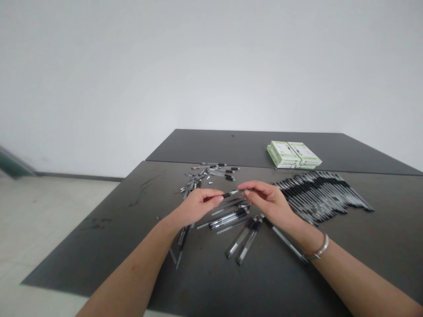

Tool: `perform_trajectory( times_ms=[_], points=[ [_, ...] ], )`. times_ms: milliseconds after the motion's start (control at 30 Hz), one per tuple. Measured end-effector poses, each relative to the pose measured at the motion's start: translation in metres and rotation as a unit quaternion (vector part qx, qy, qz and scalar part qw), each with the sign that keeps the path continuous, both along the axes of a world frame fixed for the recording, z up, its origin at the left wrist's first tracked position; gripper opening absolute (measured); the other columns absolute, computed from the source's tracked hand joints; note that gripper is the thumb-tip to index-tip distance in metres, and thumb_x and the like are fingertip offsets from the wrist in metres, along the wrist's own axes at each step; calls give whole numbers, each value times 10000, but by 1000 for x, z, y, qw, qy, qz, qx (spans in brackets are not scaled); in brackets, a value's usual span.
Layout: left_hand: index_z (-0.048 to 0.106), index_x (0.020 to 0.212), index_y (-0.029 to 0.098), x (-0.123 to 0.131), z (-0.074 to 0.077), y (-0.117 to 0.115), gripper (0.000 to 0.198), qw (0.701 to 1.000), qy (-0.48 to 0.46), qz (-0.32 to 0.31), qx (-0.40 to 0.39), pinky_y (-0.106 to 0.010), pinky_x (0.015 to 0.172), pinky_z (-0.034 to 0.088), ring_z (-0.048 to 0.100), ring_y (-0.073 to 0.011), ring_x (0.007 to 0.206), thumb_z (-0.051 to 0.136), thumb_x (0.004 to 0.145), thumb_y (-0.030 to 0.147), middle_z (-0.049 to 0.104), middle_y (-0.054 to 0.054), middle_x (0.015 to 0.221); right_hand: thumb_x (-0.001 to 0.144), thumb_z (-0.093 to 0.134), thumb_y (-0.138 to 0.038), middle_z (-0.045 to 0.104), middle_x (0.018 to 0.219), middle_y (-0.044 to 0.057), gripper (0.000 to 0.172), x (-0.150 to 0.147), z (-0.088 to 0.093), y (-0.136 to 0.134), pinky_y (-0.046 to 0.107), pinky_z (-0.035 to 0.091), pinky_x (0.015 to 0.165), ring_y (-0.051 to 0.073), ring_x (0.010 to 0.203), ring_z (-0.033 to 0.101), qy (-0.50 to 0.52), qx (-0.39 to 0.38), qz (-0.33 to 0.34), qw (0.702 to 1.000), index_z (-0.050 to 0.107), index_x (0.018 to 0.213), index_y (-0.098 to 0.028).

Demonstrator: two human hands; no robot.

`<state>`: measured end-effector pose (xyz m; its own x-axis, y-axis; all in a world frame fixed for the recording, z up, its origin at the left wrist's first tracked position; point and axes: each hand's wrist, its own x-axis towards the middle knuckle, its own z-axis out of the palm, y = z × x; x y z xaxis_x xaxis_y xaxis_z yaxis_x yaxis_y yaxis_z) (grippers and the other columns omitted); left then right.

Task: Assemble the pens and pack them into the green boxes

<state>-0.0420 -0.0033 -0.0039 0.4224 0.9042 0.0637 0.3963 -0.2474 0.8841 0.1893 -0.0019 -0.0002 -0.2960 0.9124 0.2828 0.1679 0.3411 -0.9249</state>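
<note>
My left hand [198, 206] and my right hand [267, 200] meet above the dark tabletop [109, 246], pinching a slim black pen [229, 193] between their fingertips. The pen's silver tip points toward my right fingers. Loose clear-barrelled pens [228, 219] lie scattered just below my hands. A tight fan of many black-capped pens [325, 196] lies beyond my right hand, and one long pen [284, 237] rests near my right wrist. Small pen parts [211, 174] are strewn beyond my left hand.
Several pale green boxes [292, 155] stand on a second dark table [214, 147], which butts against the far side of the first. A metal bangle [320, 248] circles my right wrist. A white wall [211, 66] rises behind, and a pale floor [42, 229] lies left.
</note>
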Motion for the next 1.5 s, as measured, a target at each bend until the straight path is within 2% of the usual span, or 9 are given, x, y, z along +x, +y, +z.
perform_trajectory(
  times_ms=[233,533,767,1133,1500],
  points=[
    [706,1109,124,2,1,-1,327,1000,2,-9,1,-292,797,494,658,-194,885,542,896,310,742,-77,1026,881,579,-288,660,886,43,194,1,-3,-1,271,468,685,157,770,590,-41,42,26,998,695,998,-187],
    [703,1111,108,4,2,-3,325,999,6,-35,8,-309,856,489,662,-213,955,543,891,286,735,-92,1071,913,547,-269,653,895,36,193,0,-5,-1,261,448,679,146,771,576,-91,84,49,991,686,1028,-200],
    [699,1126,105,6,3,-3,333,999,2,-37,8,-297,834,490,665,-215,945,538,890,276,732,-96,1081,909,561,-332,672,804,10,211,2,-11,0,242,444,592,127,642,559,-116,56,20,991,653,1052,-207],
    [726,1056,117,5,-5,0,305,998,7,-55,43,-276,771,476,661,-206,867,515,893,264,747,-71,956,880,584,-313,738,836,35,189,-3,-14,-1,259,502,669,160,733,656,-96,50,6,994,704,965,-194],
    [740,1012,119,7,-3,-2,305,998,18,-48,44,-272,744,464,652,-203,837,503,883,261,749,-71,926,871,575,-272,738,816,44,163,-8,-17,-2,270,517,675,171,741,670,-62,42,14,997,701,935,-190]
  ],
)
